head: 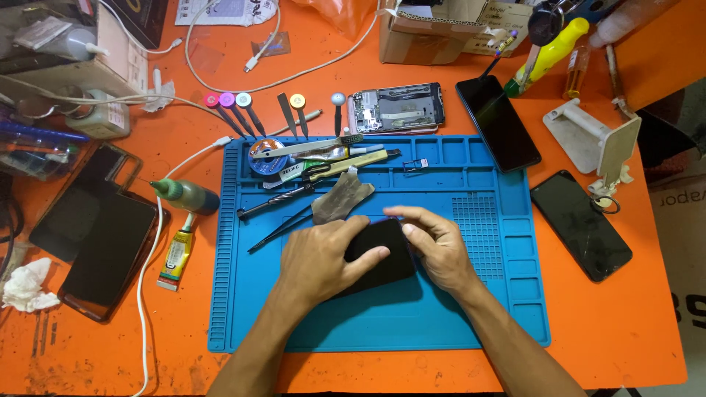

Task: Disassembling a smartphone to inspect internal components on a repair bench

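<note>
Everything here sits around the blue silicone mat (382, 323), ribbed down its left edge and moulded into little trays along the top and right.

Off the mat's left edge: two dark phone slabs (95, 242), glossy and flat, a crumpled white tissue (26, 287), then a small green-tipped bottle (187, 195) and a yellow glue tube (175, 257) lying just beside the mat. Above the mat's top left corner, a row of screwdrivers with coloured round caps (228, 103).

On the mat itself, upper left, a solder reel (265, 156), tweezers (283, 226) and slim metal picks, all thin and hard. A grey rag (340, 198) lies just above the hands.

Now the hands. The left hand (316, 257) lies flat over the black phone (379, 254), fingers spread loosely across its back, pressing it down at mid-mat. The right hand (434, 246) pinches the phone's right edge, thumb and fingers curled narrow around it. That phone looks light, rigid and smooth, likely slippery on its glossy faces and fragile on the glass side; I'd say the long edges are the safe grip, not the flat faces.

Above the mat's top edge, an opened phone body (397, 109), metal frame and boards bare. Off the mat's right side, two more black phones (500, 123) (581, 224), glassy, and a white plastic stand (596, 140).
</note>
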